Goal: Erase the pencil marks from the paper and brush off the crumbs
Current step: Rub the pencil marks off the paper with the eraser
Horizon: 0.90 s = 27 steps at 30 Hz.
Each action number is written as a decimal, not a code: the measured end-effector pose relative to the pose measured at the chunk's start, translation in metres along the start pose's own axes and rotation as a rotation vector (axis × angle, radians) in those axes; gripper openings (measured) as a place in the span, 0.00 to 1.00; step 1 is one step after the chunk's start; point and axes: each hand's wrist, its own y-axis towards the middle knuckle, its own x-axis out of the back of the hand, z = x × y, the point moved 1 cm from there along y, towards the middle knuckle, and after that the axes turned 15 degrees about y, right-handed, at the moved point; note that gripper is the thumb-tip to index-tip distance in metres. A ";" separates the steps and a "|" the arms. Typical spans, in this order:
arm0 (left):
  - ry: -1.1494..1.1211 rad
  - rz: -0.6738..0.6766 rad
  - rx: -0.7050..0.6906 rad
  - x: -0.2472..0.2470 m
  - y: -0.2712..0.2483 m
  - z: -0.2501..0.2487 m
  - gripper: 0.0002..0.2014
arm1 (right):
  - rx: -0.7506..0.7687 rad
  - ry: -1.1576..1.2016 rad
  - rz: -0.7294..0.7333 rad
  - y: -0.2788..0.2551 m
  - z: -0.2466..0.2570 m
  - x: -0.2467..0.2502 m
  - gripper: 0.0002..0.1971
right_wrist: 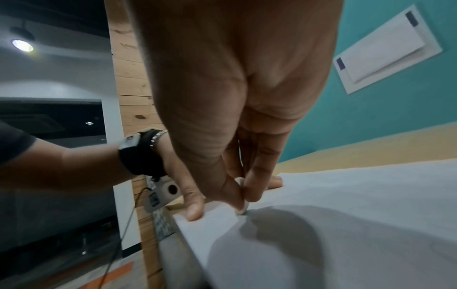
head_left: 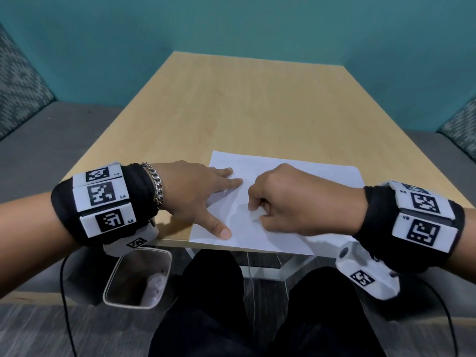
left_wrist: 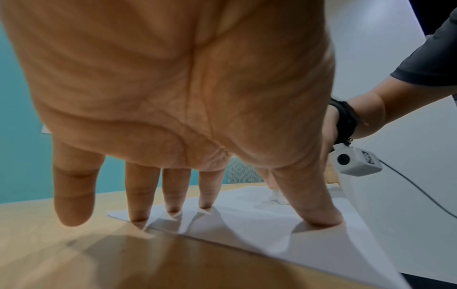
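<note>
Erasing under way | right hand (head_left: 288,199) fingers clamped on eraser (head_left: 256,215), mid-frame on paper (head_left: 296,173) at counter (head_left: 231,104) edge | left hand (head_left: 195,191) fingers spread, pressing paper | marks too faint to judge; brushing seemingly left

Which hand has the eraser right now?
The right hand: it pinches the white eraser down on the paper. The left hand lies spread with straight fingers, pinning the paper's left edge.

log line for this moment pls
phase: erasing | left hand: fingers spread, pressing paper flat | right hand: pinching eraser on paper | crumbs: none visible
</note>
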 end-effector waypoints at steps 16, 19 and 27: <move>-0.054 -0.110 -0.045 0.011 -0.006 -0.001 0.53 | -0.182 0.050 -0.072 -0.019 -0.037 0.019 0.12; -0.056 -0.066 -0.029 0.012 0.003 -0.002 0.61 | -0.185 0.057 -0.048 -0.025 -0.034 0.014 0.10; -0.026 0.046 -0.023 0.010 0.011 -0.003 0.65 | -0.047 0.021 -0.039 0.001 -0.011 0.015 0.10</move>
